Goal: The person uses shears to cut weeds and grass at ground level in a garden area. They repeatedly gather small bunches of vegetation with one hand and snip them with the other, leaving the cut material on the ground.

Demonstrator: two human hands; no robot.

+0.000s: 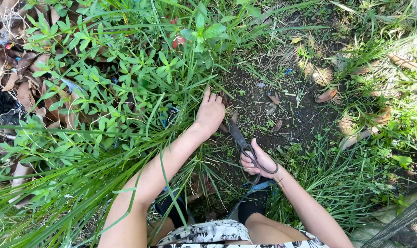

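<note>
Left hand (210, 113) closes around a grass tuft (171, 108); right hand (259, 161) clamps dark shears (242, 142). Best to pull the blades taut and cut low by the soil (282, 115).

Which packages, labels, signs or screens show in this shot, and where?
No signs, screens or readable labels.
Red scrap of wrapper-like litter: top centre among the green weeds, crumpled, red with some white.
Small blue scrap: on bare soil at upper right of centre, tiny, too small to tell its kind.
Left hand grips grass beside the soil patch; right hand holds dark metal scissors, neither near the litter.
</note>
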